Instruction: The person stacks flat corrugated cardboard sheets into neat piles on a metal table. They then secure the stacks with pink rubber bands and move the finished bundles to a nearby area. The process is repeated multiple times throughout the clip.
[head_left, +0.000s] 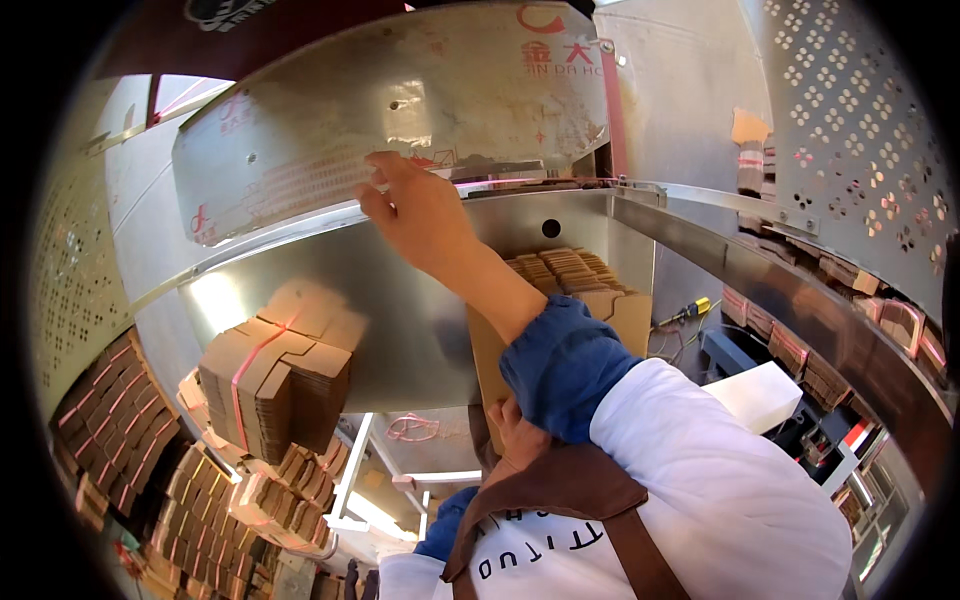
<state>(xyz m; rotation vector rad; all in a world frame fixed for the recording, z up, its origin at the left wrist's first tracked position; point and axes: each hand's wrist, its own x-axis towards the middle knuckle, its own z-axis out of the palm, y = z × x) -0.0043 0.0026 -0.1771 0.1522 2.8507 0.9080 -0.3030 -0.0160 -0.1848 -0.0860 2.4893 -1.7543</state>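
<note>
My right hand point(425, 215) reaches out over the metal table, its fingers slightly bent and apart with nothing visible between them. It is in front of the lower edge of a scuffed metal panel point(330, 120). My left hand point(517, 437) is low, close to my body, its fingers closed on the near edge of an open cardboard box point(630, 318). Flat die-cut cardboard pieces point(565, 268) stand packed in that box. Left of my right arm, a thick bundle of cardboard pieces point(270, 385) tied with pink string sits at the table's edge, its upper end blurred.
Stacks of tied cardboard bundles point(110, 420) fill the lower left, and more point(800, 360) lie at the right. A metal rail point(780, 260) runs along the right side beside a perforated panel point(860, 120). A yellow-handled tool point(693, 308) and a white frame point(365, 470) are below table height.
</note>
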